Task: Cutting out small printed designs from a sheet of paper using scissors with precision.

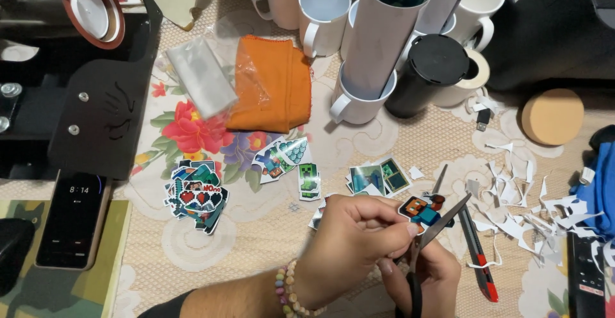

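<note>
Head view, left hand [349,234]: closed in a pinch on a small printed sticker [423,211], holding it just above the bench [269,228] so its edge meets the blades.
Right hand [423,279]: curled shut through the handles of the scissors [432,234], blades parted at the sticker.
Cut stickers [197,196]: piled left, clear of the work.
Paper offcuts [519,209]: scattered right, beside a red utility knife [479,254].
Mugs [359,97]: grouped at the far edge.

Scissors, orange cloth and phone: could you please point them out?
scissors [442,222], head view, on the open blades.
orange cloth [272,84], head view, on its middle.
phone [72,218], head view, on its dark screen.
</note>
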